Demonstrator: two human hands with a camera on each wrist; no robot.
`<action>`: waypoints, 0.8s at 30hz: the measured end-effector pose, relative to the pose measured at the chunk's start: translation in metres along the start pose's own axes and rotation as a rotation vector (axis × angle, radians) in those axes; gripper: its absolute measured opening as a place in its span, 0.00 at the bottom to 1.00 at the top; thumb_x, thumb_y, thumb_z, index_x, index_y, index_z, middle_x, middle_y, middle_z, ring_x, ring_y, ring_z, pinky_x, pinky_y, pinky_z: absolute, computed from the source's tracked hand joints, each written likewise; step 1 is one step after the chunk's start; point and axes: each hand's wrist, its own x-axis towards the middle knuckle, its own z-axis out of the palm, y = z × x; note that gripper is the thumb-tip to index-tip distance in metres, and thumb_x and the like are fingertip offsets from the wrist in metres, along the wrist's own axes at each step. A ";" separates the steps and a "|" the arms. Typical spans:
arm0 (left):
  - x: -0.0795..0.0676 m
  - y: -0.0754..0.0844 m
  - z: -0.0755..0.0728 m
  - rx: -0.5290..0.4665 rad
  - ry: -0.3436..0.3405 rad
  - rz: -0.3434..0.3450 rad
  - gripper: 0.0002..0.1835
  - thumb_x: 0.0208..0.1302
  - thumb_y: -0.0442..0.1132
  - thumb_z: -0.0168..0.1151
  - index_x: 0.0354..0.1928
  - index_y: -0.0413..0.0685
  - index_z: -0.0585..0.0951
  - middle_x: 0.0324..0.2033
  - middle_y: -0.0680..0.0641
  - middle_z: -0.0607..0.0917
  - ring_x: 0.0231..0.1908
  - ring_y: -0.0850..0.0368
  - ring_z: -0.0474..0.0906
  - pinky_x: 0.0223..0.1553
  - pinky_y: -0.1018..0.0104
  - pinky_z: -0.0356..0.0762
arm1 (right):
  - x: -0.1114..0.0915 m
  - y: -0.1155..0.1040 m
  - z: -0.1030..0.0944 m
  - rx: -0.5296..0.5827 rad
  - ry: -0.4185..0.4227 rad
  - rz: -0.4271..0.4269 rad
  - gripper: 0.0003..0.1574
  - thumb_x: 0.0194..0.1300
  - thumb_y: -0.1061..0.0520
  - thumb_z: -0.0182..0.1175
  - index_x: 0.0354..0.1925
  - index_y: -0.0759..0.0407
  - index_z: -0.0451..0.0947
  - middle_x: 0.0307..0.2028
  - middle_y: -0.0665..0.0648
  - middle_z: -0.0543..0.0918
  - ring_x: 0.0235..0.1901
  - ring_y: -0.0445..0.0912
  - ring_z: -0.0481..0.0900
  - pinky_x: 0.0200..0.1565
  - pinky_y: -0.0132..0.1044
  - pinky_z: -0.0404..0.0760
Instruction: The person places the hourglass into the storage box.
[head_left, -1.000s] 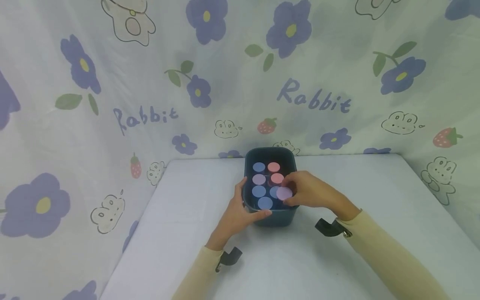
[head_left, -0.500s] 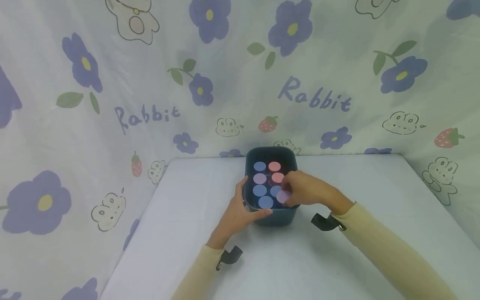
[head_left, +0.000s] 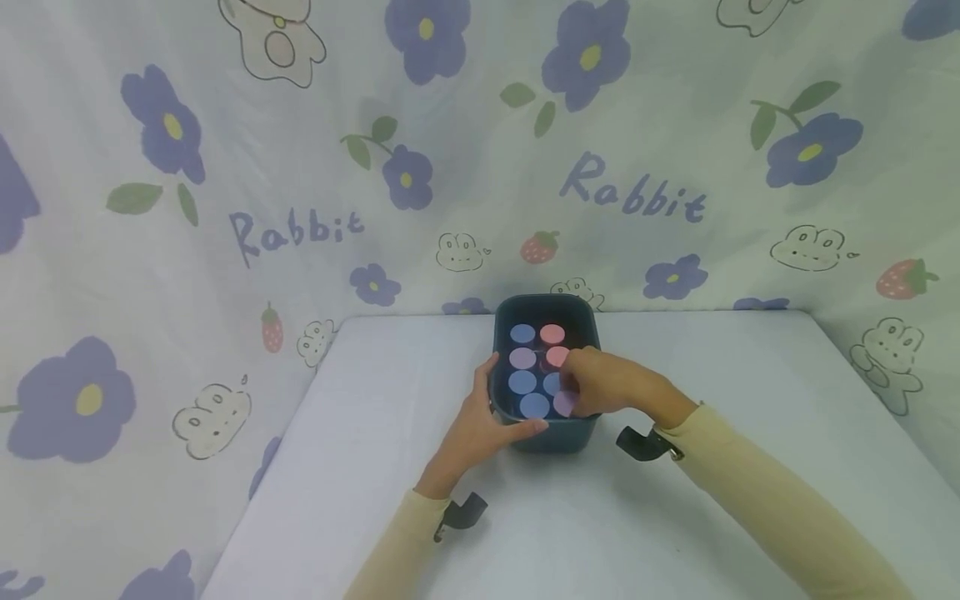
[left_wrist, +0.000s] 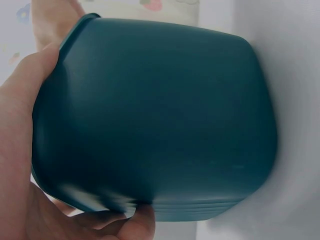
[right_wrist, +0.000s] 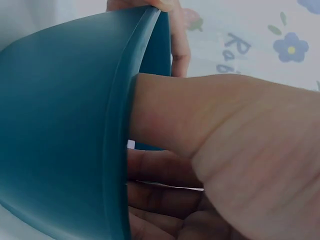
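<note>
A dark teal bin (head_left: 551, 437) stands near the back of the table, with several round-topped pieces in blue, purple and pink in two columns inside. My left hand (head_left: 480, 427) grips the bin's near left corner, its thumb along the front rim and fingers on the left wall. At the near right inside corner, my right hand (head_left: 611, 383) holds a purple round-topped piece (head_left: 564, 404), partly hidden by the fingers. In the right wrist view, that hand's thumb and fingers reach over the bin's rim (right_wrist: 117, 115). The bin's outer wall (left_wrist: 160, 115) fills the left wrist view.
A white-covered table (head_left: 390, 408) extends around the bin. Behind and beside it hangs a curtain (head_left: 480, 167) printed with flowers and rabbits. Black wrist mounts (head_left: 465, 510) stick out below both sleeves.
My right hand has lowered the purple round-topped piece into the bin's near right corner, beside the front blue one. The left hand keeps its grip on the bin.
</note>
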 end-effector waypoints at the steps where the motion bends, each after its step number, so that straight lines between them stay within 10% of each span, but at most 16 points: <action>1: 0.000 0.000 0.000 0.000 -0.001 0.001 0.68 0.44 0.71 0.79 0.81 0.71 0.45 0.79 0.51 0.62 0.75 0.47 0.65 0.75 0.35 0.65 | 0.000 0.000 0.000 -0.002 -0.001 -0.004 0.19 0.55 0.63 0.78 0.45 0.59 0.86 0.32 0.52 0.86 0.31 0.45 0.80 0.39 0.38 0.90; 24: 0.001 0.003 0.000 0.026 0.007 -0.010 0.68 0.44 0.72 0.78 0.81 0.71 0.45 0.79 0.50 0.62 0.76 0.47 0.64 0.75 0.36 0.64 | 0.003 -0.007 0.001 -0.106 -0.008 0.052 0.16 0.58 0.61 0.76 0.44 0.61 0.83 0.31 0.54 0.84 0.30 0.45 0.79 0.38 0.36 0.88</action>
